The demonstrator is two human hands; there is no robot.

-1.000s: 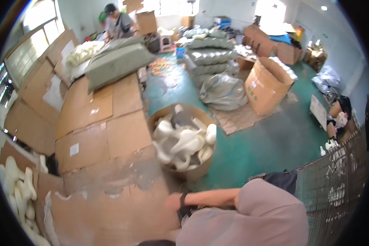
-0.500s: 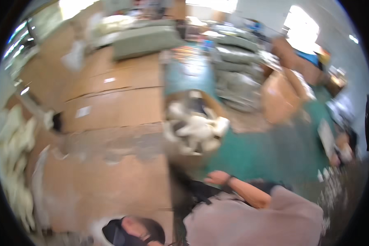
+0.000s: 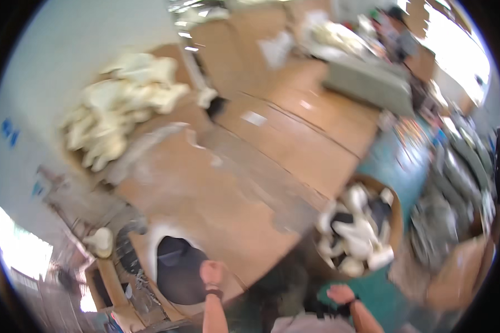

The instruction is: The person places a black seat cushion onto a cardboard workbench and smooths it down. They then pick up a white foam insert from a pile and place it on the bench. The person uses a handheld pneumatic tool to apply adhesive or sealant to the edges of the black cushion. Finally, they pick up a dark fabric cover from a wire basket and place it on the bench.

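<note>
A dark grey, smooth, rounded piece with a white edge lies at the near left corner of the cardboard-covered table. My left hand is at its right edge, a band around the wrist. The hand looks compact, but its fingers are blurred, so whether it grips the piece cannot be told. My right hand hangs by my body with fingers loosely stretched and nothing in it. Just beyond it stands a round cardboard bin holding several white and dark foam-like pieces.
Brown cardboard covers the long table. Cream foam-like pieces are heaped at its left side, against the wall. A grey-green wrapped bundle lies at the far end. Grey plastic sacks are stacked at right, beyond a green floor.
My view has swung to the left, bringing the cream heap and the table's left corner into sight. The left hand now appears at the dark piece's right edge. My right hand is lower in view.
</note>
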